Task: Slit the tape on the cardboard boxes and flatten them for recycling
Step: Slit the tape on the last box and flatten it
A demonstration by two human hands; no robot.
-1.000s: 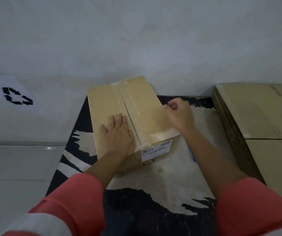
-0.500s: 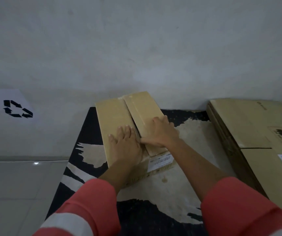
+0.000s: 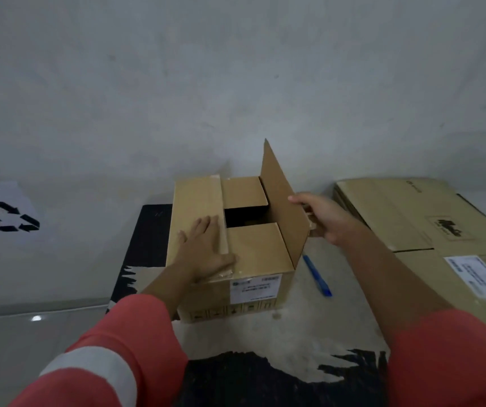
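A small brown cardboard box (image 3: 253, 292) with a white label stands on a black and cream mat. Its right top flap (image 3: 282, 201) is raised upright, and my right hand (image 3: 324, 218) grips that flap's outer edge. My left hand (image 3: 206, 248) lies flat, fingers spread, on the left top flap (image 3: 194, 201), which is still down. Two inner flaps show beneath, with a dark gap between them. A blue cutter (image 3: 316, 274) lies on the mat just right of the box, in nobody's hand.
A large flat cardboard box (image 3: 429, 230) with a white label lies at the right, close to my right arm. A paper sheet with a recycling symbol (image 3: 9, 218) lies on the floor at the left. A grey wall stands right behind the box.
My right hand has left the top seam, taken the right flap by its edge and swung it up to upright. My left hand has stayed pressed on the left flap.
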